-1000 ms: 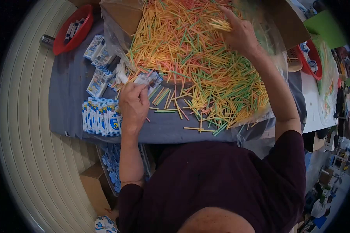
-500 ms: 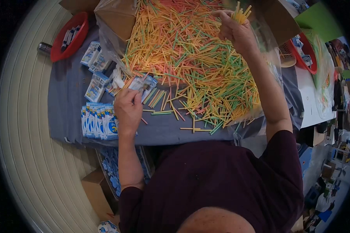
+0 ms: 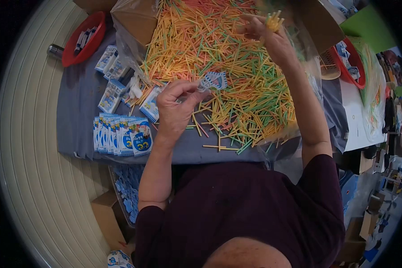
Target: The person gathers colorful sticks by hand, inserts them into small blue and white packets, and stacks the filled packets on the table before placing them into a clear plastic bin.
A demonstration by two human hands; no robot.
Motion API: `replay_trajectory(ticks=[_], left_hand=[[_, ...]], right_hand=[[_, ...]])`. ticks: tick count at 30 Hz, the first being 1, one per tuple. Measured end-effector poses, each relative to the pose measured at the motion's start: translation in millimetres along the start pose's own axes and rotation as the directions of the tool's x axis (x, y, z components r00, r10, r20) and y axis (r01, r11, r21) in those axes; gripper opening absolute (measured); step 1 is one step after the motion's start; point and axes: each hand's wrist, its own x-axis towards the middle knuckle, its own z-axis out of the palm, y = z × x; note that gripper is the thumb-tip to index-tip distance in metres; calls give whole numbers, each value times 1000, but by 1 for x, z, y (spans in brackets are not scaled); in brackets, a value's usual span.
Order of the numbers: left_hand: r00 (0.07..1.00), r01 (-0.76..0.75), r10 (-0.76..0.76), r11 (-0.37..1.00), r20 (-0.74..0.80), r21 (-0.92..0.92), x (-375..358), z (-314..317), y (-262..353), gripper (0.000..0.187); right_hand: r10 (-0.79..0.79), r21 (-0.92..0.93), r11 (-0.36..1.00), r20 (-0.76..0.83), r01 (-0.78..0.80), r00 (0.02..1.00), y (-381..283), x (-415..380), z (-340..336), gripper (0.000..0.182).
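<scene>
My left hand pinches a small blue-and-white printed packet between thumb and fingers, over the near left part of a big pile of coloured sticks. At the upper right, my right hand is closed round a bundle of yellowish sticks, its forefinger side pointing left above the pile. Another packet lies just left of my left hand. A row of overlapping printed packets rests at the table's near left edge.
Stacked packets lie left of the pile. A red basin stands at the far left, beside a dark bottle. Another red basin is at the right. Cardboard flaps and clear plastic border the pile. Loose sticks lie near the front edge.
My left hand has moved right and up from beside the packets, with a packet now raised in its fingers. My right hand has shifted slightly, still holding the sticks.
</scene>
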Motion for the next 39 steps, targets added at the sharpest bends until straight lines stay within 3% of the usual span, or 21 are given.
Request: replay_trajectory(ticks=[1,2,4,7,11,12,15,17,18,19,21,23,26,28,31,35,37,39], left_hand=[[997,80,-79,987,10,-138,2,6,0,16],[987,158,-156,949,31,-271,4,10,-1,17],[975,222,-215,934,54,-279,12,17,-2,17],[957,290,-269,901,109,-323,21,27,-8,18],[955,294,-254,873,151,-389,26,42,0,18],[957,290,-250,874,150,-391,27,45,-1,18],[970,242,-216,898,113,-367,29,44,-5,20],[964,255,-228,939,137,-232,31,42,-6,19],[963,257,-230,938,138,-234,32,41,-5,19],[963,258,-227,932,143,-254,33,39,-4,18],[963,260,-225,926,150,-275,34,38,-5,16],[967,253,-208,858,148,-448,37,39,-6,13],[984,174,-142,885,106,-432,38,40,-6,13],[985,174,-149,880,92,-442,39,40,-4,14],[984,175,-147,867,96,-467,42,41,-5,15],[978,206,-161,846,134,-492,54,49,-15,15],[973,231,-188,791,134,-567,60,53,-16,15],[966,257,-220,728,138,-636,63,52,-13,15]], right_hand=[[3,230,973,-23,2,1000,-1,-1,-3,43],[4,232,973,-18,1,1000,-2,-4,-4,43],[-115,643,765,77,39,990,-6,-12,-3,46],[-163,540,840,163,50,973,-63,-29,22,50],[-178,252,957,131,141,975,-66,-22,40,58],[-46,289,957,182,-9,982,-69,-24,43,60],[-88,189,981,233,43,969,-63,-25,46,60],[-93,218,975,235,40,967,-56,-22,41,64],[-66,231,973,155,29,986,-57,-21,38,67],[-38,244,970,72,19,997,-59,-20,35,69],[-75,258,964,58,58,995,-64,-16,33,71],[-117,270,958,44,101,992,-63,-15,35,74],[-117,195,977,132,90,984,-59,-17,44,76],[75,150,983,192,-105,979,-63,-22,50,76],[61,57,995,246,-78,967,-53,-18,51,75],[38,71,995,341,-66,939,-47,-7,47,79],[-93,183,980,54,82,994,-41,3,41,87],[-112,193,976,29,104,993,-62,6,36,80]])
